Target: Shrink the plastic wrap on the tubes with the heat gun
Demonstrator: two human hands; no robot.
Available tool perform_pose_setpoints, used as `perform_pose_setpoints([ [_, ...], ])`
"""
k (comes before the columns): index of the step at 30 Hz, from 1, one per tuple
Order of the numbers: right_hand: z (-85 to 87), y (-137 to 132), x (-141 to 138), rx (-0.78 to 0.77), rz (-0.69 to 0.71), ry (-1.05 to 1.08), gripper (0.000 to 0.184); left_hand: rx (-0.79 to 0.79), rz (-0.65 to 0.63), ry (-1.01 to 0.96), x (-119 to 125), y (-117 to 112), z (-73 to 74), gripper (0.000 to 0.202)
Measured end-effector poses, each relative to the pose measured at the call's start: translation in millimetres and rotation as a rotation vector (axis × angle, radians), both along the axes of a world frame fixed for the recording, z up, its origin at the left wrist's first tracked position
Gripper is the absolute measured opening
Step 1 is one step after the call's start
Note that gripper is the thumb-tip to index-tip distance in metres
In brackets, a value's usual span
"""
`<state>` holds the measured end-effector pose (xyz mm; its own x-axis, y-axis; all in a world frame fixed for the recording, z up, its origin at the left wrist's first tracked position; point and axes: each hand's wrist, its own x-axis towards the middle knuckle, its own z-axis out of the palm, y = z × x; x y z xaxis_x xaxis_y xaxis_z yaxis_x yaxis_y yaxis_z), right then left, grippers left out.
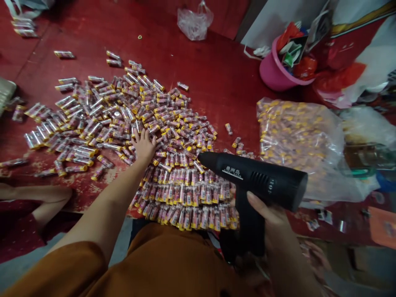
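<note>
the right hand (272, 225) is wrapped around the handle of a black blower (252, 177), whose nozzle points left, above neat rows of tubes (188, 196) at the near edge of the red counter (219, 70). the left hand (144, 145) is open, fingers spread, palm down on the near side of a loose pile of tubes (105, 109), just beyond the rows and left of the nozzle. more yellow-ended tubes fill a clear bag (335, 183) to the right, beyond the blower. past that, a pink bucket (272, 74) holds red plastic (289, 36) and green and white scraps (291, 55), heaped above its rim. a crumpled bag (194, 24) lies on the far side.
</note>
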<state>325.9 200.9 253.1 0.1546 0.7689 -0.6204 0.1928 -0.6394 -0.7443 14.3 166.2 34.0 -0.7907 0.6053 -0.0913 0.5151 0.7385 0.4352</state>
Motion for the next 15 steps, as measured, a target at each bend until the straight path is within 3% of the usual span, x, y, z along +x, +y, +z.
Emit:
perform_pose_setpoints([
  [4,-1.9,-4,12,0.118,0.009,-0.069,0.054,0.003,0.007,-0.008,0,0,-0.2,0.052],
  [9,-0.5,-12,18,-0.02,0.106,-0.159,0.069,0.018,0.01,-0.029,2,1,2.0,0.051],
  [13,3.5,-13,7,0.004,-0.026,-0.154,0.072,0.016,0.023,-0.029,0,2,1.5,0.049],
  [15,8.5,-12,8,-0.01,-0.014,-0.183,0.071,0.021,0.031,-0.03,-2,3,0.8,0.048],
])
